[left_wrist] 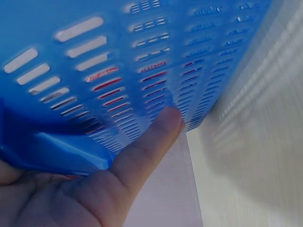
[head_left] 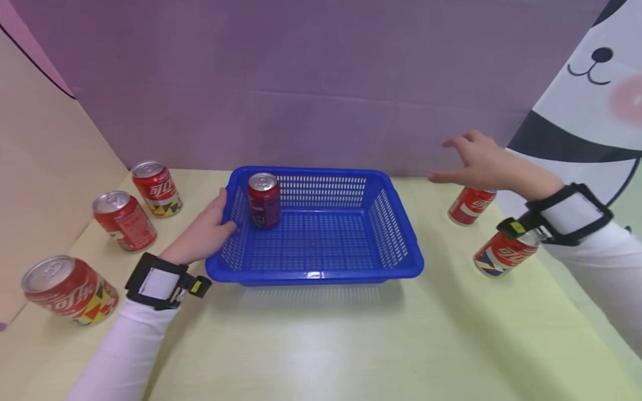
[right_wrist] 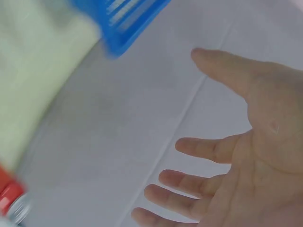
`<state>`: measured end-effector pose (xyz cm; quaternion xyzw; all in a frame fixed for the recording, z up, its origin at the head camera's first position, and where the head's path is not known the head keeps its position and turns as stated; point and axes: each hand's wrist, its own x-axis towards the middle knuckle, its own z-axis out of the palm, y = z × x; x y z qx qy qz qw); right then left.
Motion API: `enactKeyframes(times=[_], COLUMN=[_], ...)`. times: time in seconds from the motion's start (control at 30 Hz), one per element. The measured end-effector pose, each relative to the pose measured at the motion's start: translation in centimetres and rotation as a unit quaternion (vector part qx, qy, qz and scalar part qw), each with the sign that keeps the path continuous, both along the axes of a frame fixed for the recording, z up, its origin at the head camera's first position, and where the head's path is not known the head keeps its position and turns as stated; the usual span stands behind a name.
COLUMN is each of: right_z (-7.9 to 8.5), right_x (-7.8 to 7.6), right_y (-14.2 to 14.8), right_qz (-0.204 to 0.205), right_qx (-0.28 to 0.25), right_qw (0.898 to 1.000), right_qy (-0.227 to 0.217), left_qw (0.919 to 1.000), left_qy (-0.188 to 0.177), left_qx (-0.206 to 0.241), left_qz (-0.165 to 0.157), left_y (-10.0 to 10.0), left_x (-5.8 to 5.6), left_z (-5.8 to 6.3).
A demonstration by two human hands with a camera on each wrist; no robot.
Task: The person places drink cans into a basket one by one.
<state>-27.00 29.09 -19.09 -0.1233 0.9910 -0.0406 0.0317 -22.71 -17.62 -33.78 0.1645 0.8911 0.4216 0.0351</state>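
Observation:
A blue plastic basket (head_left: 313,275) with slotted walls stands mid-table. One red soda can (head_left: 263,203) is upright inside it at the far left. At the basket's left side, my left hand (head_left: 205,231) holds the rim, thumb over the edge; in the left wrist view a finger (left_wrist: 151,146) lies straight along the slotted outer wall. My right hand (head_left: 484,164) is raised in the air right of the basket, fingers spread and holding nothing. Below it stands a red can (head_left: 470,207), partly hidden by the hand. Another can (head_left: 504,253) is partly covered by the right wrist strap.
Along the table's left side stand three red cans: a far one (head_left: 157,189), a middle one (head_left: 125,221) and a near one (head_left: 70,291). A purple backdrop (head_left: 311,83) rises behind the basket. A panda-patterned cloth (head_left: 592,117) hangs at the right.

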Motion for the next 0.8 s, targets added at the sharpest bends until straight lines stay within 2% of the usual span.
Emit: enactKeyframes(times=[0.17,0.33,0.47,0.8], right_z=[-1.5,-3.3,-4.5,-6.6], right_x=[0.4,1.1,1.8,3.2], right_y=[5.3,8.7,10.2,11.6], right_qz=[-0.021,-0.036,-0.047,-0.053], right_qx=[-0.001,-0.02,-0.03,-0.032], right_qw=[0.999,0.996,0.994,0.991], right_qy=[-0.038,-0.08,-0.095,-0.115], left_qw=[1.0,1.0,1.0,0.9999], left_qy=[-0.006,-0.008,-0.007,-0.011], left_qx=[-0.001,0.003,0.003,-0.001], left_qz=[0.0,-0.002,-0.001,0.003], left_y=[-0.2,-0.3,-0.4,-0.3], left_x=[-0.1,-0.2,-0.2,-0.1], left_z=[-0.2,-0.2,-0.2,0.0])
